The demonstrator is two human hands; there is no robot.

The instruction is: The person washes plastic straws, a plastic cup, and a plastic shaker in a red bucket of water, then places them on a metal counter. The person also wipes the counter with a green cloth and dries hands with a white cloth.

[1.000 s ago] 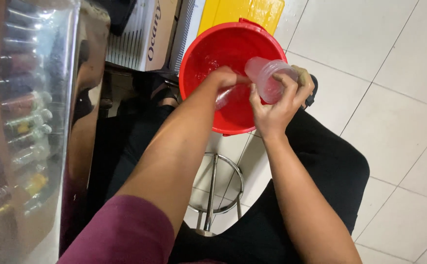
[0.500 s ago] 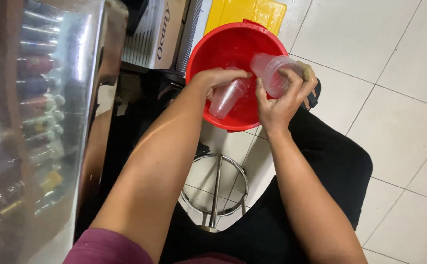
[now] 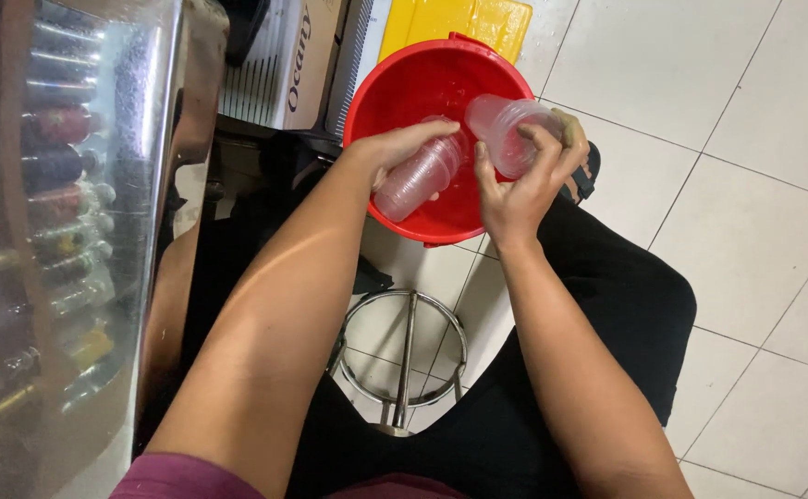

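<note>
Nearest the wearer: dark trousers over both knees, and between them the chromed ring and legs of a metal stool (image 3: pixel 404 356) standing on the white tiled floor (image 3: pixel 755 240). Item, left hand (image 3: pixel 402 152): fingers curled shut around the upper end of a nested stack of clear plastic cups (image 3: pixel 420 177), which slants down and left, its lower end over the inside of the bucket. Item, right hand (image 3: pixel 520 185): closed around a single clear plastic cup (image 3: pixel 513 131) held on its side, thumb and fingers wrapped round the wall near the base, open mouth pointing up and left over the bucket. The two cup items sit close beside each other, not touching as far as can be told. Handling, as judged: thin-walled, very light, easily dented by a hard squeeze, and probably slick if wet; nested ones tend to cling together. Best taken round the wall near the stiffer rim or base, with gentle pressure. Beyond the hands: a round red plastic bucket (image 3: pixel 374 88) on the floor; whether it holds water cannot be made out. Behind it, a yellow plastic container (image 3: pixel 478 20) and a white carton (image 3: pixel 275 65). Far left: a glass-fronted cabinet (image 3: pixel 62 212) with rows of bottles inside.
</note>
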